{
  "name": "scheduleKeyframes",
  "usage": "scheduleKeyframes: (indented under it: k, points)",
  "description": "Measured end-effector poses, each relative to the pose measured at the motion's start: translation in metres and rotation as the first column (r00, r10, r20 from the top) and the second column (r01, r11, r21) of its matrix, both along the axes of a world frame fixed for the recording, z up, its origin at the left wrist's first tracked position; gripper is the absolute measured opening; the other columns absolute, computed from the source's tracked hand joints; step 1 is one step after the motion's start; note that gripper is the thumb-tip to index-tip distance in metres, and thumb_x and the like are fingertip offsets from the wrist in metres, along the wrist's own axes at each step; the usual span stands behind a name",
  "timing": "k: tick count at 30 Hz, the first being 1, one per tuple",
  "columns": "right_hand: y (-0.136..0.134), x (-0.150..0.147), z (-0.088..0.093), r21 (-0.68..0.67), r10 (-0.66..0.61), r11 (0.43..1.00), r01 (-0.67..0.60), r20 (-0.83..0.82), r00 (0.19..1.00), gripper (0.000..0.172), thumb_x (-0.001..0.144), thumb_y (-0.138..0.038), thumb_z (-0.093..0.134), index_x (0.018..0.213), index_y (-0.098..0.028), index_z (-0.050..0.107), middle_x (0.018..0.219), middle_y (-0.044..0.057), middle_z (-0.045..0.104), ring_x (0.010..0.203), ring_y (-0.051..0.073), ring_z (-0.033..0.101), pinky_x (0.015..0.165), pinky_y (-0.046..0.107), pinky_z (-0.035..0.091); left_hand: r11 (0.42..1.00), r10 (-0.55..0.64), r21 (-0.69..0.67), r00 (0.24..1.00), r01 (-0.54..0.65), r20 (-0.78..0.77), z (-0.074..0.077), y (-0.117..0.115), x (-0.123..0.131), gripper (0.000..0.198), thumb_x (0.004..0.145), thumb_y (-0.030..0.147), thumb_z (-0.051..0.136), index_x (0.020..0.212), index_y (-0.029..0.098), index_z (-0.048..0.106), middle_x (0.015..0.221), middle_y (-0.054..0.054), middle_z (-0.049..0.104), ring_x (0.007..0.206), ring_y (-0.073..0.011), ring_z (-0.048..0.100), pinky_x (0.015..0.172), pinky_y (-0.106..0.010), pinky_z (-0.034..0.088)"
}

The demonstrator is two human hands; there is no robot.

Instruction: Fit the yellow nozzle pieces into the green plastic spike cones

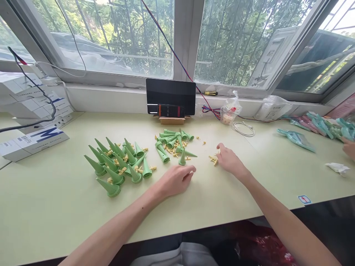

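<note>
My left hand [177, 180] rests on the table with its fingers curled in; what they hold, if anything, is hidden. Just beyond its knuckles stands a green cone-shaped spike [182, 158], point up. My right hand [229, 159] reaches over a few small yellow valve-like pieces [213, 160], its fingertips somewhat apart beside them. Behind my left hand lies a heap of green spikes [161, 146] mixed with yellow pieces [173, 150]. To the left, a group of green spikes [111, 179] stands and leans together, with yellow pieces fitted at several bases.
A phone [168, 111] showing a timer leans on a dark tablet [170, 94] by the window. White boxes [33, 142] are stacked at left. A plastic bag [230, 110], a white cable [243, 129] and teal packets [296, 139] lie right, near another person's hand [348, 147].
</note>
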State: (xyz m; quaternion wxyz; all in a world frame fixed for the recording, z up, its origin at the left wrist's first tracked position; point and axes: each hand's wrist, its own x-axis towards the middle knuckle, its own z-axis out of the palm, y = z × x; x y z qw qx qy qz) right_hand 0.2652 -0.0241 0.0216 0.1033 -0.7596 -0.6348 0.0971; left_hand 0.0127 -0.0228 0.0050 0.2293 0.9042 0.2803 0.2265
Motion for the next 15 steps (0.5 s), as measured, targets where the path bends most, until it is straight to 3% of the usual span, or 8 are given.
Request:
scheduleKeyframes:
  k: [7,15]
  points:
    - [0.005,-0.004,0.000,0.012,0.011,1.000,-0.010,-0.019,1.000,0.025,0.093,-0.015,0.043,0.117,-0.017,0.048,0.098,0.013,0.067,0.087,0.024,0.062,0.066,0.028,0.037,0.994,-0.019,0.109,0.999,0.022,-0.028,-0.002,-0.001,0.001,0.026,0.094,0.023,0.044,0.072,0.019,0.058,0.058,0.001,0.050,0.053,-0.0120,0.042,0.056,-0.025,0.031]
    - [0.021,0.018,-0.014,0.085,-0.018,0.996,0.033,-0.174,0.985,0.022,0.086,-0.015,0.046,0.107,-0.018,0.052,0.070,0.002,0.060,0.071,0.019,0.059,0.062,0.025,0.039,0.985,-0.037,0.169,0.999,0.033,0.021,-0.004,-0.003,0.002,0.034,0.094,0.027,0.049,0.061,0.018,0.050,0.052,0.002,0.047,0.049,-0.0101,0.038,0.052,-0.024,0.030]
